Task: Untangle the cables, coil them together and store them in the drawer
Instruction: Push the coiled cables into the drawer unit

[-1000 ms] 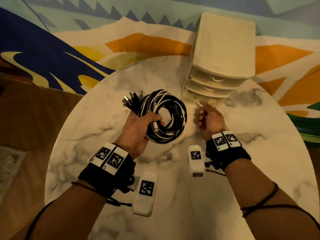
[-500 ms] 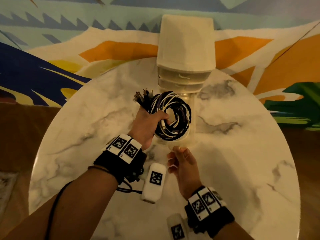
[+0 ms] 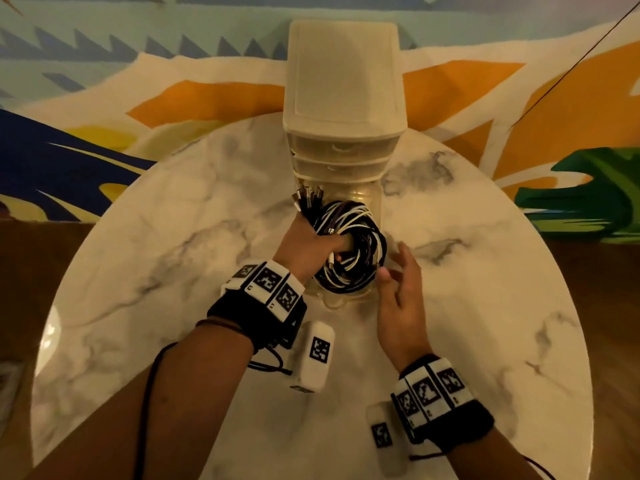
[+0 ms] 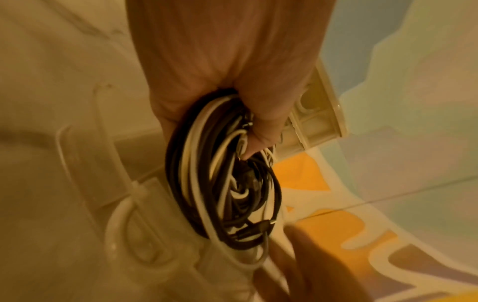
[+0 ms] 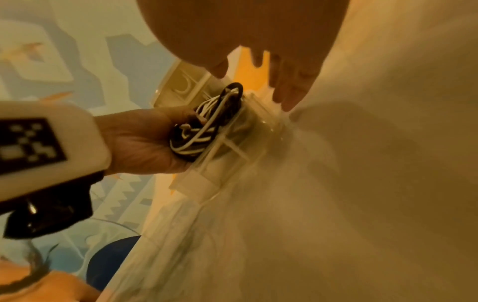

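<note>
My left hand point(image 3: 311, 245) grips a coil of black and white cables point(image 3: 349, 247) and holds it over the pulled-out clear bottom drawer point(image 3: 375, 206) of a small cream drawer unit point(image 3: 344, 81). The cables' plug ends point(image 3: 308, 195) stick out at the coil's far left. In the left wrist view the fingers point(image 4: 261, 126) curl through the cable coil point(image 4: 225, 183) above the drawer point(image 4: 145, 204). My right hand point(image 3: 398, 289) hovers beside the drawer's near right corner with fingers straight, holding nothing. The right wrist view shows its fingertips point(image 5: 287, 96) close to the drawer point(image 5: 232, 147) and the cable coil point(image 5: 207, 124).
The drawer unit stands at the far edge of a round white marble table point(image 3: 173, 271). Two more drawers point(image 3: 343, 154) above the pulled-out one are closed. A colourful patterned rug point(image 3: 86, 133) lies on the floor around the table.
The left hand has carried the coil to the right, over the pulled-out drawer. The right hand has let go of the drawer front and moved up beside it.
</note>
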